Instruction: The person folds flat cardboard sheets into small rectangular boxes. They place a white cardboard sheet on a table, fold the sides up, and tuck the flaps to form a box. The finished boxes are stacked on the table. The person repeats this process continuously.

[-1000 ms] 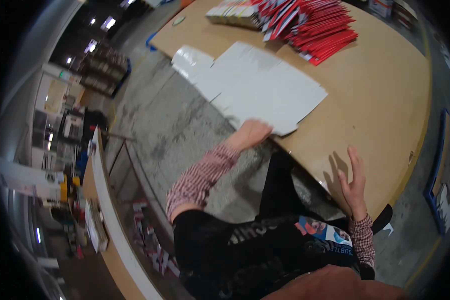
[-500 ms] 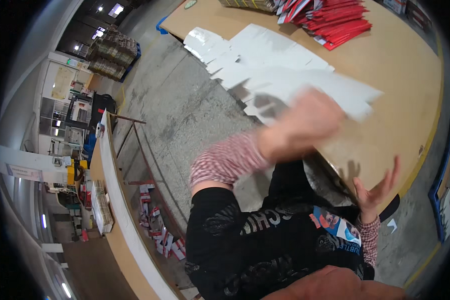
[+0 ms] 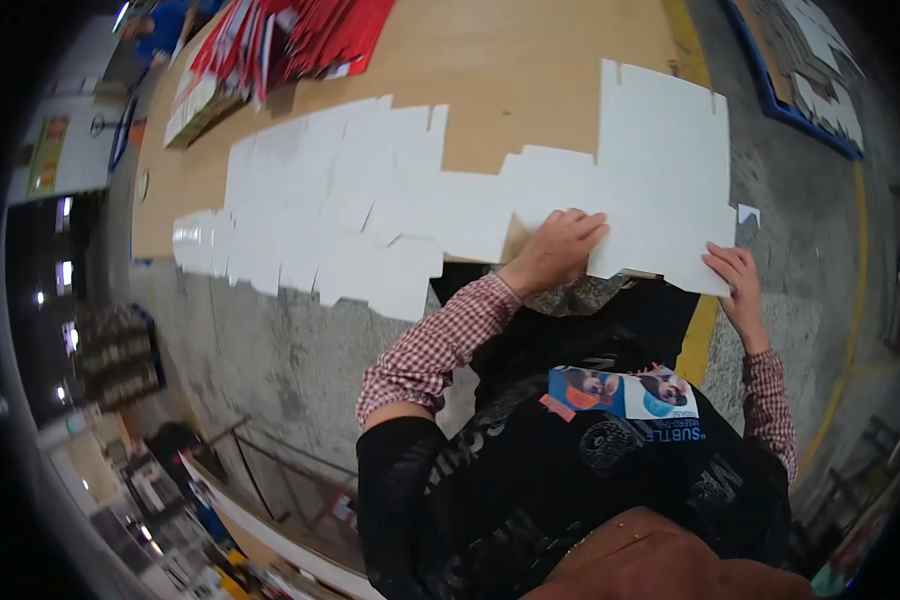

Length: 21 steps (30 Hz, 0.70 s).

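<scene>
I see matt white cardboard blanks (image 3: 660,170), flat and smooth, on a bare wooden table (image 3: 510,60). Glossy red paper folders (image 3: 300,35). Rough grey concrete floor (image 3: 270,350). Checked cloth sleeves (image 3: 435,345).

Red folders (image 3: 300,35) lie heaped at the wooden table's (image 3: 530,60) far end. Below — grey concrete floor (image 3: 270,350) with a yellow line (image 3: 698,330).
</scene>
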### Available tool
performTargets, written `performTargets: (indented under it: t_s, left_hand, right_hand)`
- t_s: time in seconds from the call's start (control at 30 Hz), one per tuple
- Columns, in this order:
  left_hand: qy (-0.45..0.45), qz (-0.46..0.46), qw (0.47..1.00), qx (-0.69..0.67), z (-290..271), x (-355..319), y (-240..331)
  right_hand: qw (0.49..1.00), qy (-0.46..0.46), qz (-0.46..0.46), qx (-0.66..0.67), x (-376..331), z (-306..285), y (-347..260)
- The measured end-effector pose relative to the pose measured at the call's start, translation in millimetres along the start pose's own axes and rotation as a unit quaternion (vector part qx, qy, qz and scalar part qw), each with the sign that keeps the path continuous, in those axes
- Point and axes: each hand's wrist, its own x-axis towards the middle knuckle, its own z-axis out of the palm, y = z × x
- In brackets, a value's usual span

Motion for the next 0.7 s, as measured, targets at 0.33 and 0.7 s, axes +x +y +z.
performTargets:
  t_s: [0.33, 0.7]
  left_hand:
    - [0.037, -0.066, 0.992, 0.098, 38, 41, 44]
    - [0.104, -0.269, 0.956, -0.042, 8, 7, 13]
  right_hand:
    - [0.986, 0.149, 0.047, -0.055, 67, 38, -18]
    - [0.992, -0.082, -0.074, 0.066, 43, 52, -21]
